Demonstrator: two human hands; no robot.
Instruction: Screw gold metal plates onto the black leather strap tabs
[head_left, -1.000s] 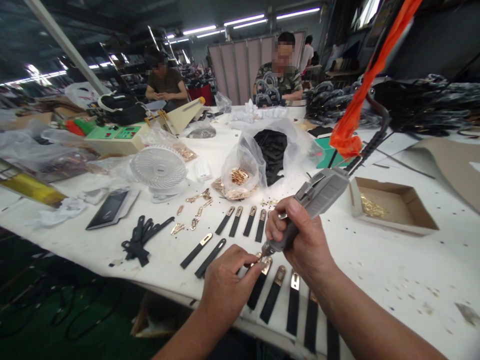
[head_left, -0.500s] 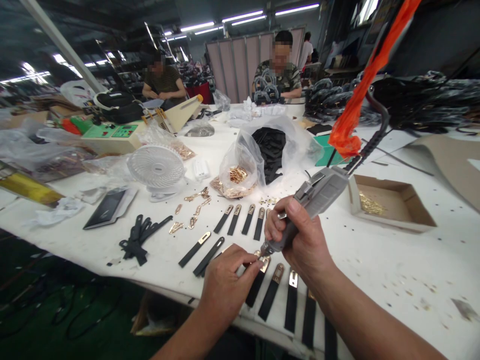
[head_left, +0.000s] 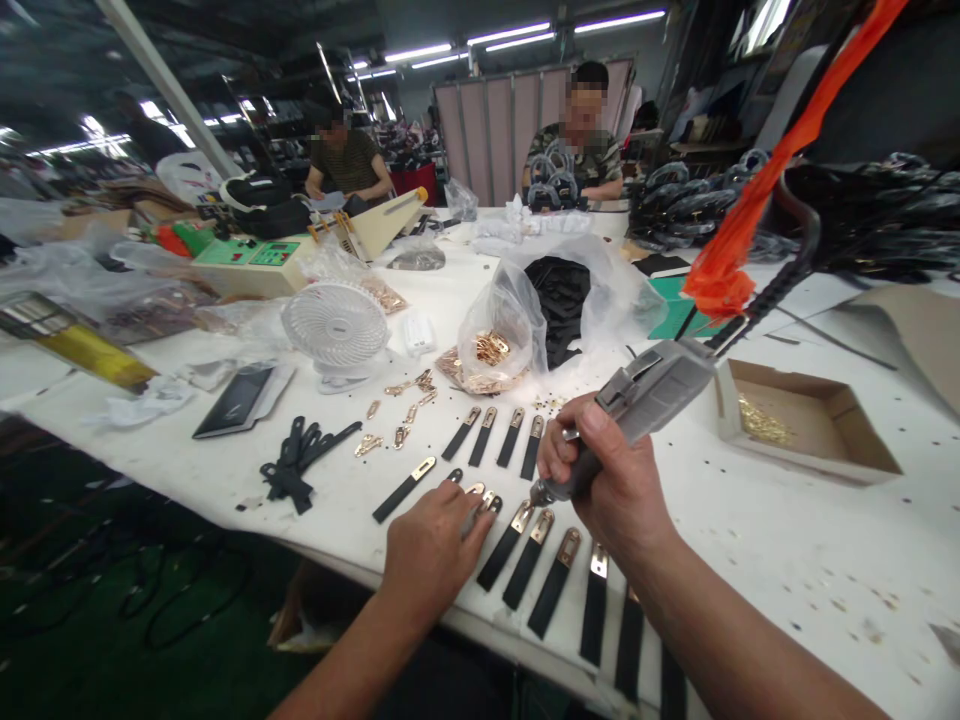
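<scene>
The right hand (head_left: 619, 475) grips a grey power screwdriver (head_left: 660, 390) above the tabletop (head_left: 757, 570); the left hand (head_left: 431, 545) partly covers metal-tipped straps (head_left: 490, 499), its hold unclear.

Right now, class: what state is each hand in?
Left hand: at gold-tipped black straps; grip cannot be told.
Right hand: closed, holding a gray electric screwdriver.

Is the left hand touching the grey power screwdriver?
Apart. The head view shows white tabletop between the left hand and the grey power screwdriver.
</scene>
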